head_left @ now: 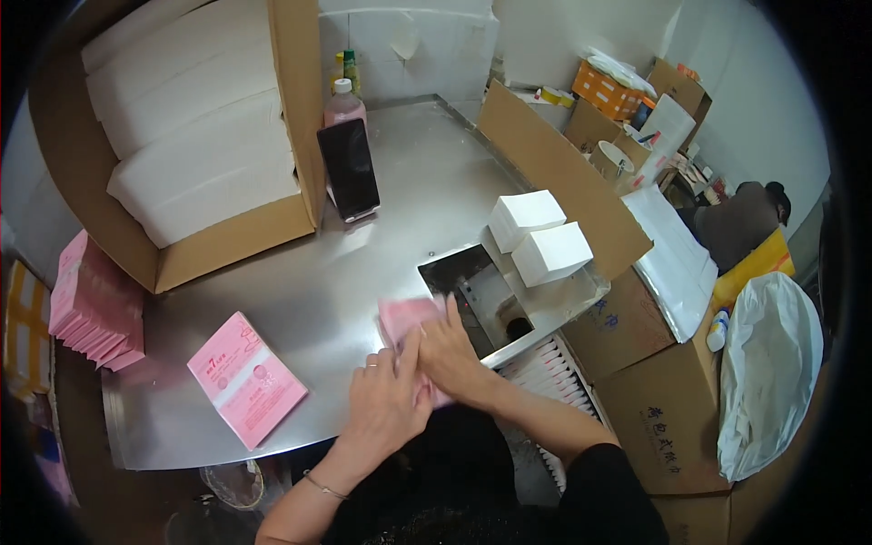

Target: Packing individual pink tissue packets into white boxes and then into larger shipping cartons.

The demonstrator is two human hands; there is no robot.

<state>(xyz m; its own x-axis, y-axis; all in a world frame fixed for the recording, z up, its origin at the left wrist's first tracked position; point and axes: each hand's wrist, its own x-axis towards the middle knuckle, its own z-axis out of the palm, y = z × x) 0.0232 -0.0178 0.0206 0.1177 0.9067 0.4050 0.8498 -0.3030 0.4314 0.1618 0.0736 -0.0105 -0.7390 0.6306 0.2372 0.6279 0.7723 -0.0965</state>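
Observation:
Near the table's front edge, both hands are closed on a pink plastic packet (406, 313), slightly smeared by motion. My left hand (386, 391) wears a ring and grips its near left side. Crossing over from the right, my right hand (443, 352) presses on its right side, and the fingers hide much of the packet. What is inside it does not show. To the left lies a flat pile of pink printed bags (263, 400). Two white tissue blocks (552, 254) sit to the right, past a rectangular opening (463, 282) in the table.
A cardboard box (227, 243) of wrapped white bundles stands at the left, beside a phone (349, 168) propped against a bottle (343, 104). More pink packets (95, 309) stand at the left edge. Cartons (649, 418) and a white bag (767, 372) line the right; another person (740, 222) is farther back.

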